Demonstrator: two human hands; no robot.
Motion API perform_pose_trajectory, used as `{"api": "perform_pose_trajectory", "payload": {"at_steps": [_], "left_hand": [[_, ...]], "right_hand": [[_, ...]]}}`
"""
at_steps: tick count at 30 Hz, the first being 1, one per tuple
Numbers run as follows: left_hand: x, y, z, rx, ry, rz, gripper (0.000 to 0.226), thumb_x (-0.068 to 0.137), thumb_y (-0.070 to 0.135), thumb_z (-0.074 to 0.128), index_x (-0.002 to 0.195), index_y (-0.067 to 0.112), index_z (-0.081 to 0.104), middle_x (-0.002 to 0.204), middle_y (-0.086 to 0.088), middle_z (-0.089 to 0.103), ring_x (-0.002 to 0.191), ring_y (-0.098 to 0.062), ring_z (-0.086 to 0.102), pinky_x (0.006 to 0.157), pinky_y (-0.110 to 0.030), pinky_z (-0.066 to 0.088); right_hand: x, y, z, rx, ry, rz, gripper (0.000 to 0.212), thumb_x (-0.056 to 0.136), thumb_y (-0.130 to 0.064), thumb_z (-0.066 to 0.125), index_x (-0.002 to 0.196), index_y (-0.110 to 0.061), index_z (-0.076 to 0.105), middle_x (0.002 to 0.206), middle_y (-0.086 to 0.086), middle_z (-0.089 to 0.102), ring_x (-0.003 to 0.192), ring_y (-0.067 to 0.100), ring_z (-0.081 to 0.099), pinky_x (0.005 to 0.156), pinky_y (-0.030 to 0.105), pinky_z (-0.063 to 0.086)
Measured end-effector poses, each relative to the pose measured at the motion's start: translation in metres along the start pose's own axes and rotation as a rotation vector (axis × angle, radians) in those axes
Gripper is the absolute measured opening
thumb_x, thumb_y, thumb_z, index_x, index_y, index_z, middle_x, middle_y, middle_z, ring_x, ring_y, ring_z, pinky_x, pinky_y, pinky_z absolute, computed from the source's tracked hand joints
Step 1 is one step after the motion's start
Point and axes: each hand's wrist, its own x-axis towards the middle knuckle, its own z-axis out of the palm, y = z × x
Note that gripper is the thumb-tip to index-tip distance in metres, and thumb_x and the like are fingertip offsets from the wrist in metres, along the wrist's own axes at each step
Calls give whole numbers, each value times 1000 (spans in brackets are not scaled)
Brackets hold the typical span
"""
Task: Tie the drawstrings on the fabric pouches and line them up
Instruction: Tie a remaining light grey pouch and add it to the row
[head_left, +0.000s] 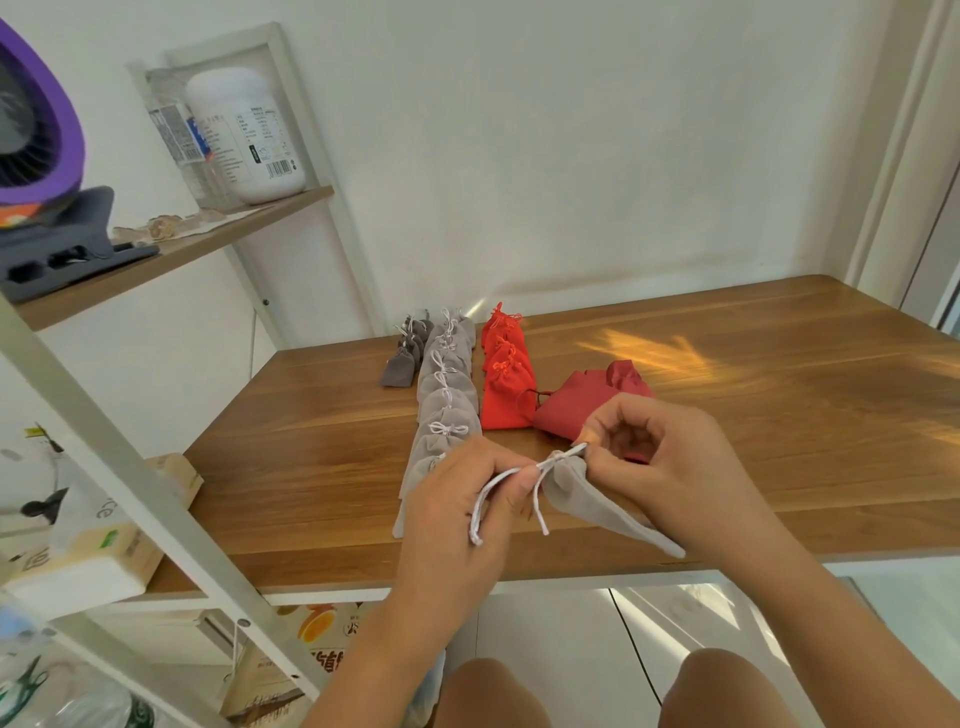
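A pale grey pouch (597, 506), neck cinched, is pinched by the right hand (670, 457); its white drawstrings (505, 476), at nine o'clock, are gripped by the left hand (457, 525).

Wooden table (727, 441): dark grey pouches (402, 364), light grey pouches (447, 397) and red pouches (506, 395) in rows, crimson pouches (571, 410) beside.

Matt cloth pouch (597, 501), glossy wooden table (727, 415)

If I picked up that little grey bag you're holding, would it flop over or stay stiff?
Probably floppy: the grey pouch droops from the right hand pinching its neck, while the left hand grips its drawstring. Likely light, since a pinch alone seems to hold it. Flat and soft-looking, so it probably won't roll.
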Motion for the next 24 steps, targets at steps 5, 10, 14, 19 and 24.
{"api": "perform_pose_trajectory", "payload": {"at_steps": [5, 10, 14, 19, 24], "left_hand": [[-3, 1, 4, 34, -13, 61, 5, 92, 24, 57, 93, 27, 61, 84, 13, 61, 76, -1, 58, 66, -6, 42], [-1, 4, 6, 9, 56, 72, 6, 92, 23, 56, 95, 24, 61, 87, 14, 59, 79, 2, 57, 69, -5, 42], [-1, 9, 8, -26, 50, 96, 5, 92, 21, 56, 94, 22, 62, 84, 14, 60, 77, -2, 58, 66, -12, 46], [0, 12, 8, -60, 49, 27, 8, 92, 24, 56, 87, 22, 62, 79, 13, 59, 72, -5, 58, 61, -15, 45], [-2, 8, 8, -40, 53, -19, 17, 92, 26, 55, 82, 16, 64, 77, 12, 60, 70, -6, 58, 60, -14, 44]], "right_hand": [[-4, 5, -3, 438, -176, 35, 5, 76, -12, 62, 75, -16, 59, 77, -1, 61, 74, 12, 56, 68, 19, 45], [-9, 2, -1, 592, -186, -7, 8, 74, -22, 70, 75, -22, 62, 79, -1, 61, 76, 13, 56, 69, 19, 47], [-10, -1, 5, 530, 66, -178, 13, 72, 2, 64, 71, -8, 57, 79, 2, 68, 74, 14, 65, 68, 21, 52], [-10, 3, 2, 116, 140, -286, 21, 71, -5, 68, 73, -22, 57, 76, -5, 66, 70, 14, 66, 68, 26, 55], [-7, 15, 0, -273, 131, -414, 23, 71, -6, 66, 85, -24, 63, 78, -12, 63, 70, 3, 59, 64, 11, 46]]}}
